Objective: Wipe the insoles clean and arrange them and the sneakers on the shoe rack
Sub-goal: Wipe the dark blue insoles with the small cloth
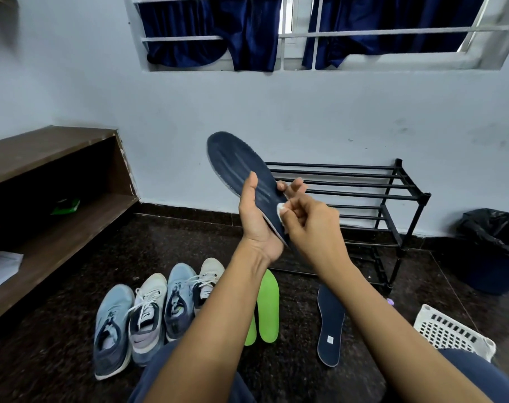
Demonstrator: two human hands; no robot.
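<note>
1. Left hand (pixel 256 225) grips the heel end of a dark blue insole (pixel 236 158), raised before the shoe rack (pixel 364 184).
2. Right hand (pixel 308 225) pinches a small white wipe (pixel 281 209) against it.
3. Sneakers (pixel 147 315) line the floor (pixel 58 330).

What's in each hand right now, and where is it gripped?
Left hand grips the dark blue insole around its lower half, thumb on the face. Right hand pinches a small white wipe against that insole.
</note>
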